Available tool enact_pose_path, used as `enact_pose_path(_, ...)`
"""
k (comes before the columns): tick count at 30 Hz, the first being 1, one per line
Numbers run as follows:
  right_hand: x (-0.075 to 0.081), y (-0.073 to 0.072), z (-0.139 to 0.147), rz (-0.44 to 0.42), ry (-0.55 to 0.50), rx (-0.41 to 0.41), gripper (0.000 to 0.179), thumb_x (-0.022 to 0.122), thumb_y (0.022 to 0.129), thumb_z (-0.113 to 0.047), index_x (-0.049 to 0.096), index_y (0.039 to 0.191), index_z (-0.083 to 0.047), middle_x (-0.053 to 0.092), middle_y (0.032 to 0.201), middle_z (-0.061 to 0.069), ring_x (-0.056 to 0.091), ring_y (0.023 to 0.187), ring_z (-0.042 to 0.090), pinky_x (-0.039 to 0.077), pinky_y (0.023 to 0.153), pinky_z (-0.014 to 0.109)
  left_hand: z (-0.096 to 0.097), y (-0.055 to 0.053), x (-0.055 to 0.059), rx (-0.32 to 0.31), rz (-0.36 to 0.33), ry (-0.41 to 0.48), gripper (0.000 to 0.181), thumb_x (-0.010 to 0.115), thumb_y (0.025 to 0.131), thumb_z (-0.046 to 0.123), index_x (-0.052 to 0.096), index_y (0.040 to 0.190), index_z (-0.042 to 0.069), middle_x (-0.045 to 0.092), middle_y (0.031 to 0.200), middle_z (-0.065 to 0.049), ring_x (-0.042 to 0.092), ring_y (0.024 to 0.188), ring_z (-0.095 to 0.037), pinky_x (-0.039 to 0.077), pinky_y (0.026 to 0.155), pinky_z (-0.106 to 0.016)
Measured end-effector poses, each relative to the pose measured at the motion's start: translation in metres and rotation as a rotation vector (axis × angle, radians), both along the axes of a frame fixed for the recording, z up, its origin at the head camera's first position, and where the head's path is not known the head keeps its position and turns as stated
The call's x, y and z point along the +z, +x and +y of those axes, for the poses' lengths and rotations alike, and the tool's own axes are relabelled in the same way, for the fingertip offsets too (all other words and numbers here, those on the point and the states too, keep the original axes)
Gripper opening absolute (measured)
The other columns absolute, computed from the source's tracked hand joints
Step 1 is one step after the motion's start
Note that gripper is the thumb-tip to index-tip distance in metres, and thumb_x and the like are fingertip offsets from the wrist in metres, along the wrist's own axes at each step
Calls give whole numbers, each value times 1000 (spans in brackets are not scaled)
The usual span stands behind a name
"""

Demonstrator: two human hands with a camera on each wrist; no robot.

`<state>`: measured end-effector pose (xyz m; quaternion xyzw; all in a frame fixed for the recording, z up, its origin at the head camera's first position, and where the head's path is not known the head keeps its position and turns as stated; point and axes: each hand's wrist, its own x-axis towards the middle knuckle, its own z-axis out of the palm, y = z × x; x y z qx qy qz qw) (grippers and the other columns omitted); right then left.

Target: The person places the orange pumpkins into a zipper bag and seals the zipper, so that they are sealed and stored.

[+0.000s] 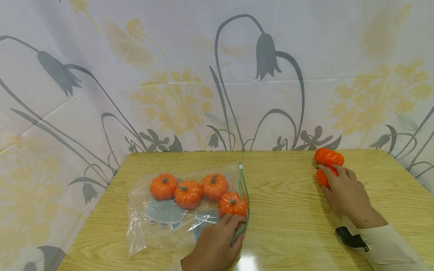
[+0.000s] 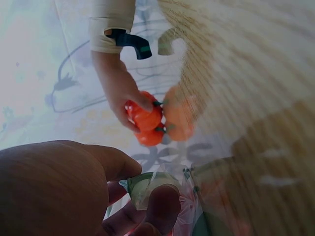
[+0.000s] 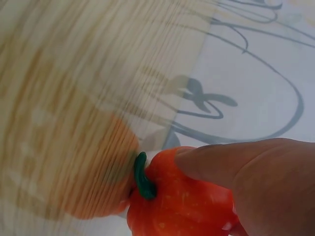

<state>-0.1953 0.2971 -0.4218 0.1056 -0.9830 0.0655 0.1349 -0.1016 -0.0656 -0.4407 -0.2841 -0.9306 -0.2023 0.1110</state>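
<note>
A clear zip bag point(image 1: 162, 235) with a green zip edge lies flat on the table, its mouth towards the right. Several small orange toy pumpkins point(image 1: 188, 194) with green stems sit inside it. My left hand point(image 1: 217, 241) pinches the green-edged mouth of the bag near its front corner; the left wrist view shows thumb and fingers on the film. Over at the right, my right hand point(image 1: 349, 194) grips another toy pumpkin point(image 3: 182, 201), thumb on its side and its stem facing left. A further toy pumpkin point(image 1: 329, 156) sits right behind that one.
The wood-grain table point(image 1: 281, 233) is glossy and shows reflections. Its back edge runs along a hanging cloth point(image 1: 190, 45) with a flower print. A black strap point(image 1: 350, 238) is at the right sleeve cuff.
</note>
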Motion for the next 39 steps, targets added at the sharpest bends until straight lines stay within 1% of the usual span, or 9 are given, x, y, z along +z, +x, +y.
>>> enact_pose_path(7,3,0,-1,-21,7,-2,66,78,84,-18,47,139,-1,46,126,42,46,104,67,49,62,70,-1,0,0,-8,1,5,33,72,89,24,59,119,20,66,100,5,57,70,-2,39,53,-16)
enact_pose_path(13,3,1,-3,19,21,-2,69,82,79,-18,50,138,-3,49,123,40,49,100,66,50,57,67,-1,-1,0,-9,-7,1,33,72,89,24,59,119,20,66,101,4,59,71,-2,40,54,-17)
enact_pose_path(17,3,2,-4,26,28,-1,71,85,76,-16,51,137,-3,50,122,40,49,100,65,50,56,65,-1,-1,-1,-4,-28,2,34,72,89,24,59,120,20,66,101,5,58,72,-2,42,55,-18)
enact_pose_path(19,3,2,-5,25,31,-1,71,85,75,-15,51,136,-3,50,122,40,49,100,65,50,56,65,-1,-1,-1,-4,-35,0,34,72,89,25,59,120,20,66,101,5,59,73,-2,43,56,-19)
enact_pose_path(24,4,3,-5,9,21,-4,70,84,77,-14,49,137,-2,50,122,39,50,99,64,50,56,65,-1,-1,-1,-7,-21,1,34,72,89,25,59,120,20,66,101,5,58,72,-2,42,55,-18)
enact_pose_path(29,6,4,-6,-11,14,1,73,83,78,-16,48,140,-2,51,122,40,53,94,61,50,56,61,-1,-1,-1,-9,-42,19,34,71,89,24,60,121,21,66,101,5,58,73,-2,43,58,-20)
enact_pose_path(32,8,5,-7,-7,13,7,74,83,77,-17,48,141,-2,52,122,39,55,93,60,51,58,63,-1,-1,-1,-7,-47,16,34,71,89,24,60,121,21,66,101,5,58,73,-3,43,59,-21)
enact_pose_path(35,9,6,-10,6,11,9,73,84,77,-17,49,140,-2,53,122,38,55,95,59,52,62,65,-1,-2,-1,-6,-37,8,34,71,89,25,60,121,20,66,101,5,58,72,-3,43,59,-21)
enact_pose_path(39,12,7,-14,-1,5,13,71,83,77,-18,50,139,-2,53,122,37,56,98,58,52,62,65,-1,-2,-1,-7,-26,12,34,72,88,25,60,120,20,66,100,6,56,71,-1,42,58,-20)
